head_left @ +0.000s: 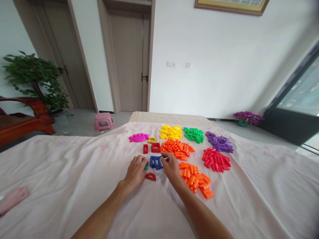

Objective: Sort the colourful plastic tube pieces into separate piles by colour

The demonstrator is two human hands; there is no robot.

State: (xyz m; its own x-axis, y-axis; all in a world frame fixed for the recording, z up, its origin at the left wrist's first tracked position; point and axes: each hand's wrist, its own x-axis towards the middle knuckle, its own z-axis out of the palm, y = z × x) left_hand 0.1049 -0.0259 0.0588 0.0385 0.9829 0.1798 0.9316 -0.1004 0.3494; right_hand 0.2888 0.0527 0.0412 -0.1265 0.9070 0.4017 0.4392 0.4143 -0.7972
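Cloth (94, 172): pale, wrinkly
Left hand (136, 167): curled round a green piece (146, 166)
Right hand (170, 164): half-curled at blue frames (155, 163), can't tell if gripping
Blue frames: smack between my hands

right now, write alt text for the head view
A person's left hand touches a teal piece and the right hand touches blue frames on a pale cloth; orange pieces, yellow, green, purple and red lie in piles nearby.

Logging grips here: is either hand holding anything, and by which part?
The right hand is at the right edge of blue frames; the left hand partly covers a green piece. Whether they grip is unclear.
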